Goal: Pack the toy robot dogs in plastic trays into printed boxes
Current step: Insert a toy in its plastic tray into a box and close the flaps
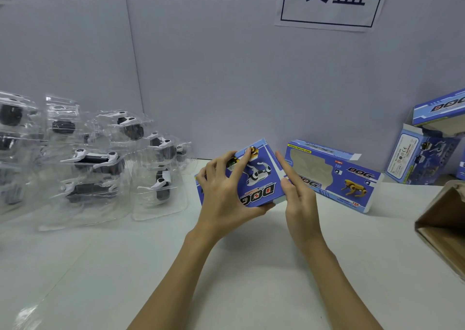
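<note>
My left hand (226,191) grips a blue printed box (261,179) just above the white table, thumb under its near edge and fingers spread over its top face. The print on that box reads upside down to me. My right hand (299,199) is at the box's right end, index finger straight and pointing up along that end, the other fingers loosely bent. A pile of clear plastic trays (100,166) holding black-and-white toy robot dogs lies at the left. A second printed box (334,176) with a cut-out window lies just behind my right hand.
More printed boxes (425,151) stand stacked at the far right against the grey wall, one with an open flap. A brown cardboard carton (445,226) juts in at the right edge. A paper sign (332,0) hangs on the wall.
</note>
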